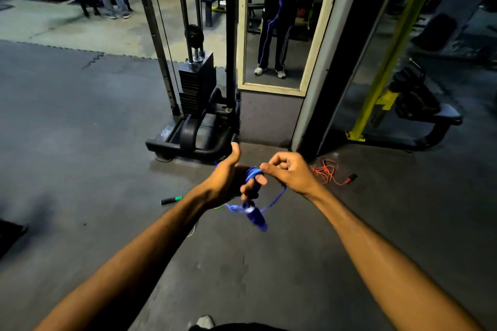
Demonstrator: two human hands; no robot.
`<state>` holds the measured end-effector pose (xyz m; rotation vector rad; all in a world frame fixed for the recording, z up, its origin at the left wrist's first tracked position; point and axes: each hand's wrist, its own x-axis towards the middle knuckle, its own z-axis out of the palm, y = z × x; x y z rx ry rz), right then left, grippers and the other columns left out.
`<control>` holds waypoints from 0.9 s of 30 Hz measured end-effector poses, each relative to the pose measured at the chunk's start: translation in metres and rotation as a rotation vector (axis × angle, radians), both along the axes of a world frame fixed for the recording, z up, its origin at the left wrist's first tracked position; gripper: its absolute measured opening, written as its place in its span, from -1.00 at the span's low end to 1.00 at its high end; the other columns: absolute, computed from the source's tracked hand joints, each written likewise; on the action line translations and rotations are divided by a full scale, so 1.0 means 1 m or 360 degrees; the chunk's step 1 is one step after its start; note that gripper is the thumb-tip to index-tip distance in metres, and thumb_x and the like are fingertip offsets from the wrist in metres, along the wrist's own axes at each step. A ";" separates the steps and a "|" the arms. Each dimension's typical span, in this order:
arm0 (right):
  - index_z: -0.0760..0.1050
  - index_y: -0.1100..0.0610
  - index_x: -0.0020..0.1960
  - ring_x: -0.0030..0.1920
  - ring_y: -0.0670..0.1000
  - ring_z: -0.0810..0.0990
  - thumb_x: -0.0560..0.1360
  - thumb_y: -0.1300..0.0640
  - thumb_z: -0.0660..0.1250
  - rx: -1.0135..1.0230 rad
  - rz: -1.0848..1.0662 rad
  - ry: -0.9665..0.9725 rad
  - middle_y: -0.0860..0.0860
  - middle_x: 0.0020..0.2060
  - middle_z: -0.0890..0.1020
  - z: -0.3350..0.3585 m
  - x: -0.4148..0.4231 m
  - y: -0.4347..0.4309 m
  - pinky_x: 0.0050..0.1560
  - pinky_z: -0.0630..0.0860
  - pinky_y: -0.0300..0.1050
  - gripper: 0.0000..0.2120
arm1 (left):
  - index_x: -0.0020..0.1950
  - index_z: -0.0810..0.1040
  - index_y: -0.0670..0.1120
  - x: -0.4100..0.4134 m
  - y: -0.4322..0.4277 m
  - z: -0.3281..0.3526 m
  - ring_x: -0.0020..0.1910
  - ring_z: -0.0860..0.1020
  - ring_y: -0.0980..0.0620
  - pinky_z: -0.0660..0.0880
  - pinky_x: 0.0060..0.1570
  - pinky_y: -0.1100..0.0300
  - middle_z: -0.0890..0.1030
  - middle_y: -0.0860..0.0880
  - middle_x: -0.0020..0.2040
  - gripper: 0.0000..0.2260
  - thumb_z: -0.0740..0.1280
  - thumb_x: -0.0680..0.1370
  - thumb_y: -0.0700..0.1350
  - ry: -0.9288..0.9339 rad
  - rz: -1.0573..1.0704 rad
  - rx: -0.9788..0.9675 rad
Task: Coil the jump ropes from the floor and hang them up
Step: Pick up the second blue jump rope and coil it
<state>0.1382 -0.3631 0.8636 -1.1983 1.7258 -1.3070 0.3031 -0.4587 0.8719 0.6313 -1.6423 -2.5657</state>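
3 jump ropes in view. Thin blue plastic-cord jump rope (271, 200) is up off the floor at centre frame, btwn both hands: several turns bunched around the left hand (228, 181), thumb up, fingers curled shut on the coil; one loop sags to 6 o'clock w/ a blue cylindrical handle (256, 219) dangling, blurred. Right hand (289, 170) at 3 o'clock of the left, just beside it, fingers pinched narrow on the cord.

Thin red-orange cord rope (326, 172) lies tangled on the dark grey rubber-mat floor (80, 142) at 3 o'clock of the right hand, its dark handle at the far end. Black handle w/ green tip (170, 199) on floor at 9 o'clock of the left wrist; rest of that rope mostly hidden by the arm.

1 black cable weight-stack machine (197, 88) at 12 o'clock, 1 cream-framed wall mirror (306, 67) at 1 o'clock, 1 yellow-framed bench machine (382, 99) at 2 o'clock. No readable writing.

Open floor from 7 to 10 o'clock; mat edge at 11.
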 end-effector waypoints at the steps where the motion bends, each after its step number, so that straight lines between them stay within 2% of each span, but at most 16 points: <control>1: 0.49 0.21 -0.29 -0.58 -0.20 0.28 0.54 0.17 0.35 0.0021 -0.0035 0.0000 -0.10 -0.60 0.41 -0.007 0.004 0.001 -0.52 0.24 -0.31 -0.75 | -0.07 0.55 -0.33 0.003 -0.001 0.000 -0.55 0.29 -0.03 0.43 -0.31 0.15 0.29 -0.06 -0.55 -0.07 -0.23 0.49 0.46 0.0096 0.0074 0.0145; 4: 0.50 0.13 -0.30 -0.57 -0.19 0.37 0.65 0.11 0.14 0.0270 0.0028 0.0033 0.02 -0.51 0.46 -0.036 0.022 0.008 -0.46 0.34 -0.25 -0.62 | -0.16 0.63 -0.30 0.011 -0.005 0.001 -0.57 0.29 -0.02 0.50 -0.26 0.15 0.30 -0.03 -0.57 -0.16 -0.11 0.54 0.40 0.0382 0.0493 0.0601; 6: 0.54 0.18 -0.23 -0.54 -0.14 0.41 0.64 0.13 0.13 0.0482 0.0200 0.0084 0.04 -0.48 0.51 -0.054 0.033 0.017 -0.39 0.38 -0.15 -0.66 | -0.09 0.66 -0.32 0.014 -0.015 0.001 -0.48 0.40 -0.05 0.53 -0.29 0.18 0.45 -0.06 -0.47 -0.20 -0.08 0.57 0.34 0.0504 0.0719 0.0714; 8: 0.57 0.19 -0.18 -0.50 -0.11 0.44 0.60 0.13 0.16 0.0592 0.0416 0.0248 0.01 -0.47 0.55 -0.057 0.045 0.026 -0.35 0.42 -0.12 -0.71 | -0.03 0.64 -0.33 0.012 -0.026 -0.004 -0.36 0.55 -0.11 0.54 -0.16 0.10 0.65 -0.14 -0.26 -0.24 -0.06 0.59 0.30 0.0447 0.0798 0.0519; 11: 0.46 0.16 -0.28 -0.44 -0.12 0.42 0.53 0.07 0.25 0.0531 0.0720 0.0700 -0.03 -0.46 0.49 -0.028 0.057 0.025 -0.33 0.39 -0.11 -0.75 | -0.10 0.58 -0.26 0.010 -0.021 -0.014 -0.12 0.61 -0.19 0.45 0.13 -0.11 0.67 -0.26 -0.06 -0.29 -0.10 0.60 0.30 0.0046 0.0697 -0.0074; 12: 0.40 0.15 -0.32 -0.42 -0.11 0.39 0.51 0.08 0.28 0.0460 0.0763 0.0860 -0.02 -0.45 0.45 -0.015 0.058 0.020 -0.32 0.35 -0.08 -0.74 | -0.13 0.53 -0.26 0.010 -0.012 -0.014 -0.12 0.60 -0.17 0.47 0.10 -0.13 0.64 -0.29 -0.09 -0.29 -0.10 0.59 0.33 -0.0088 0.0577 -0.0270; 13: 0.38 0.13 -0.34 -0.41 -0.08 0.38 0.49 0.10 0.31 0.0393 0.0774 0.0977 -0.01 -0.44 0.45 -0.002 0.058 0.014 -0.32 0.33 -0.07 -0.74 | -0.14 0.48 -0.24 0.009 -0.004 -0.015 -0.22 0.58 -0.12 0.49 -0.04 -0.06 0.59 -0.28 -0.20 -0.29 -0.11 0.55 0.36 -0.0186 0.0437 -0.0416; 14: 0.41 0.12 -0.35 -0.40 -0.06 0.40 0.47 0.14 0.32 0.0339 0.0763 0.1053 0.00 -0.44 0.48 0.009 0.055 0.009 -0.32 0.33 -0.07 -0.77 | -0.18 0.43 -0.22 0.009 0.004 -0.016 -0.36 0.52 -0.04 0.42 -0.22 0.02 0.52 -0.22 -0.34 -0.30 -0.14 0.53 0.37 -0.0239 0.0308 -0.0477; 15: 0.46 0.14 -0.34 -0.40 -0.06 0.44 0.43 0.17 0.34 0.0280 0.0721 0.1088 0.01 -0.44 0.52 0.018 0.050 0.004 -0.33 0.34 -0.08 -0.81 | -0.22 0.40 -0.21 0.010 0.011 -0.016 -0.44 0.47 0.02 0.35 -0.32 0.08 0.51 -0.12 -0.42 -0.30 -0.20 0.55 0.36 -0.0278 0.0188 -0.0480; 16: 0.52 0.15 -0.33 -0.41 -0.07 0.46 0.40 0.18 0.37 0.0225 0.0631 0.1079 0.01 -0.44 0.56 0.024 0.042 0.001 -0.34 0.37 -0.10 -0.86 | -0.16 0.46 -0.20 0.010 0.014 -0.017 -0.45 0.50 0.04 0.37 -0.32 0.14 0.56 -0.08 -0.42 -0.26 -0.27 0.57 0.34 -0.0286 0.0077 -0.0454; 18: 0.59 0.14 -0.31 -0.44 -0.16 0.42 0.33 0.13 0.49 0.0150 0.0325 0.0878 -0.05 -0.47 0.56 0.028 0.021 -0.002 -0.37 0.38 -0.18 -0.88 | 0.04 0.54 -0.27 0.012 0.009 -0.021 -0.35 0.57 -0.06 0.46 -0.23 0.14 0.63 -0.17 -0.34 -0.08 -0.36 0.50 0.40 -0.0210 -0.0114 -0.0404; 20: 0.58 0.14 -0.33 -0.49 -0.19 0.33 0.30 0.06 0.57 0.0073 0.0017 0.0586 -0.09 -0.54 0.49 0.019 0.005 -0.002 -0.44 0.30 -0.26 -0.78 | 0.09 0.52 -0.38 0.017 0.003 -0.017 -0.37 0.52 -0.14 0.46 -0.20 0.10 0.57 -0.23 -0.39 0.03 -0.33 0.45 0.47 -0.0038 -0.0113 -0.0220; 21: 0.56 0.15 -0.34 -0.50 -0.19 0.30 0.35 0.04 0.54 0.0067 -0.0057 0.0507 -0.10 -0.56 0.44 0.011 0.002 0.000 -0.44 0.27 -0.25 -0.76 | 0.10 0.52 -0.41 0.017 0.001 -0.015 -0.38 0.50 -0.14 0.47 -0.20 0.08 0.54 -0.23 -0.40 0.05 -0.28 0.44 0.49 0.0081 -0.0033 -0.0068; 22: 0.54 0.15 -0.35 -0.49 -0.19 0.29 0.43 0.05 0.47 0.0096 -0.0053 0.0507 -0.10 -0.55 0.41 0.001 0.004 0.003 -0.43 0.26 -0.23 -0.74 | 0.11 0.52 -0.43 0.018 0.001 -0.008 -0.36 0.52 -0.16 0.49 -0.18 0.07 0.55 -0.25 -0.38 0.05 -0.21 0.43 0.52 0.0211 0.0053 0.0103; 24: 0.51 0.09 -0.31 -0.46 -0.19 0.35 0.54 0.13 0.32 0.0254 0.0087 0.0662 -0.07 -0.49 0.46 -0.017 0.019 0.011 -0.36 0.29 -0.16 -0.75 | 0.14 0.54 -0.43 0.017 -0.001 -0.006 -0.25 0.61 -0.19 0.56 -0.09 0.06 0.65 -0.27 -0.18 0.04 -0.08 0.39 0.54 0.0393 0.0238 0.0281; 27: 0.44 0.14 -0.25 -0.38 -0.05 0.47 0.53 0.17 0.21 0.0462 0.0376 0.0865 0.11 -0.35 0.62 -0.025 0.044 0.018 -0.31 0.39 -0.10 -0.82 | 0.19 0.54 -0.41 0.008 -0.004 -0.011 0.05 0.62 -0.19 0.47 0.20 0.01 0.62 -0.29 0.15 -0.01 -0.10 0.42 0.47 0.0348 0.0565 0.0190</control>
